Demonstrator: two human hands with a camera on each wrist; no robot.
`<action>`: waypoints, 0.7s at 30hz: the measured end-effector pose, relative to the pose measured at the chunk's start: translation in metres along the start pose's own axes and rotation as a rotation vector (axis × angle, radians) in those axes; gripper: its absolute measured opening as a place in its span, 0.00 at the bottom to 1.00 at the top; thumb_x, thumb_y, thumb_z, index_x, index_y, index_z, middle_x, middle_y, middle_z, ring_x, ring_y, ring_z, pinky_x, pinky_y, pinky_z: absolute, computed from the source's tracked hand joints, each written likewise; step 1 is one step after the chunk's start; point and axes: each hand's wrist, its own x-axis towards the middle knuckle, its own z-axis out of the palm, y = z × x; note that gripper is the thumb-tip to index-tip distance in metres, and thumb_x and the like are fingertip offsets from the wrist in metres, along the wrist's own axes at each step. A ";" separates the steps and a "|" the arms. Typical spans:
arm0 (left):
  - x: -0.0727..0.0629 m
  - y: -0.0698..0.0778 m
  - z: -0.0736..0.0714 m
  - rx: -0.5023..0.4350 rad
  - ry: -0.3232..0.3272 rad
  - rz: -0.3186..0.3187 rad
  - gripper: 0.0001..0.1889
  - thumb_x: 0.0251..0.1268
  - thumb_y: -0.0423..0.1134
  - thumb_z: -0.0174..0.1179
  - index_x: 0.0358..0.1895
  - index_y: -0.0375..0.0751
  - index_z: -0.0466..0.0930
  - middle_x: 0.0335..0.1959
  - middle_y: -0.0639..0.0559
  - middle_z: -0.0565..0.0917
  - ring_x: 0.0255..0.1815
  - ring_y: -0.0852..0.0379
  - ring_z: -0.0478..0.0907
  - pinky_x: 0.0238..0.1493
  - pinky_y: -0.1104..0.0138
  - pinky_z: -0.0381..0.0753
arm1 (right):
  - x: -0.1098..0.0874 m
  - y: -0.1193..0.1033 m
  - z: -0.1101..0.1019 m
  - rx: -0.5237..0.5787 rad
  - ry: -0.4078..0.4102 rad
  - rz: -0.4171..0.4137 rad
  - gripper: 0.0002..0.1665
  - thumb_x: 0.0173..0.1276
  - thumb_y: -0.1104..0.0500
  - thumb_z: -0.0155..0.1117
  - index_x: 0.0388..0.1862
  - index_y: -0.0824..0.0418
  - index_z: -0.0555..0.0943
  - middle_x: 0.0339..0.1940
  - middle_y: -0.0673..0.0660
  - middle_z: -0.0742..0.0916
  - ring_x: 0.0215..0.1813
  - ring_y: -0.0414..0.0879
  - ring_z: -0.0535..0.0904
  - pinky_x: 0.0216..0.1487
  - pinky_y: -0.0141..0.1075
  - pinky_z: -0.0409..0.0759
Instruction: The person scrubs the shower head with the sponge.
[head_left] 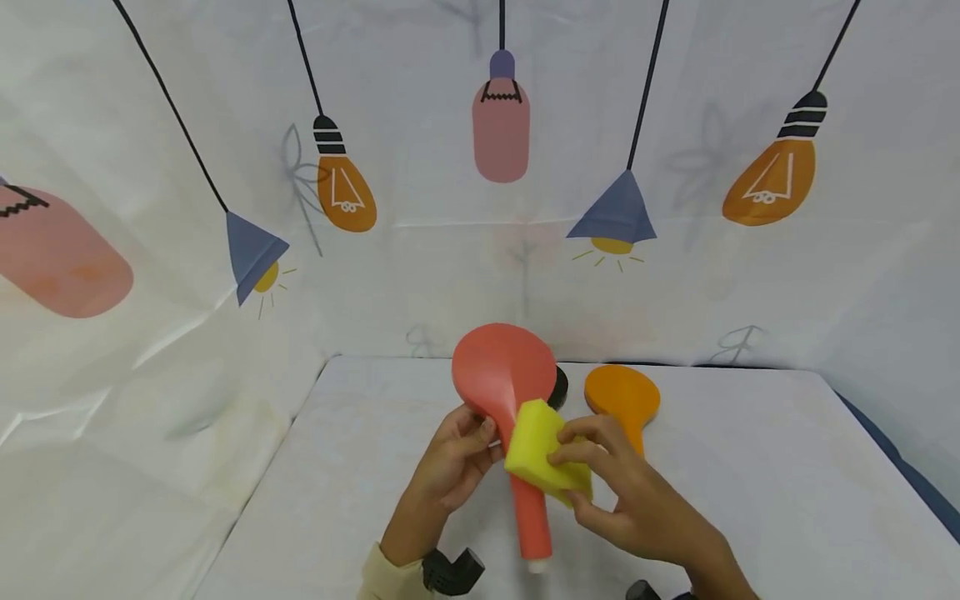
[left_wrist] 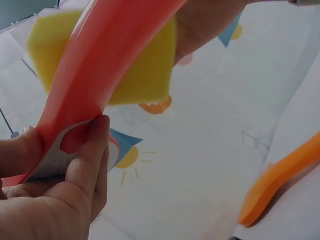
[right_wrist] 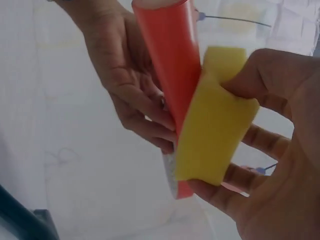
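In the head view, a red hand shower (head_left: 504, 367) is held up over the table with its round head at the top and its handle pointing down. My left hand (head_left: 457, 458) grips it at the neck. Its pale dotted face (left_wrist: 52, 162) shows between the fingers in the left wrist view. A yellow sponge (head_left: 536, 450) is pinched between the thumb and fingers of my right hand (head_left: 630, 492). The sponge lies against the red handle, as the right wrist view also shows, where the sponge (right_wrist: 215, 130) bends under the thumb.
An orange round-headed thing with a handle (head_left: 622, 396) lies on the white table (head_left: 750, 467), right of the shower. Part of a black round object (head_left: 559, 387) shows behind the red head. A white sheet printed with lamps (head_left: 420, 275) hangs behind the table.
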 end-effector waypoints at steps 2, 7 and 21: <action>0.000 0.003 -0.002 -0.004 0.005 0.019 0.16 0.79 0.30 0.44 0.64 0.38 0.69 0.51 0.53 0.80 0.48 0.60 0.81 0.53 0.69 0.84 | -0.001 -0.002 -0.003 0.024 -0.036 -0.066 0.30 0.50 0.69 0.67 0.54 0.51 0.78 0.57 0.53 0.75 0.60 0.42 0.70 0.58 0.22 0.73; -0.003 0.008 -0.006 -0.035 -0.024 0.067 0.17 0.81 0.31 0.39 0.66 0.37 0.69 0.56 0.51 0.80 0.52 0.58 0.80 0.57 0.66 0.83 | -0.005 -0.010 -0.012 0.099 -0.173 -0.138 0.34 0.46 0.71 0.69 0.53 0.48 0.78 0.56 0.50 0.75 0.58 0.39 0.71 0.57 0.22 0.75; -0.001 0.002 0.001 0.001 0.016 -0.031 0.19 0.81 0.32 0.42 0.68 0.40 0.68 0.57 0.52 0.79 0.51 0.57 0.80 0.57 0.64 0.83 | 0.000 -0.014 -0.005 -0.124 -0.019 -0.128 0.19 0.61 0.63 0.59 0.48 0.45 0.82 0.55 0.50 0.78 0.59 0.44 0.71 0.63 0.22 0.70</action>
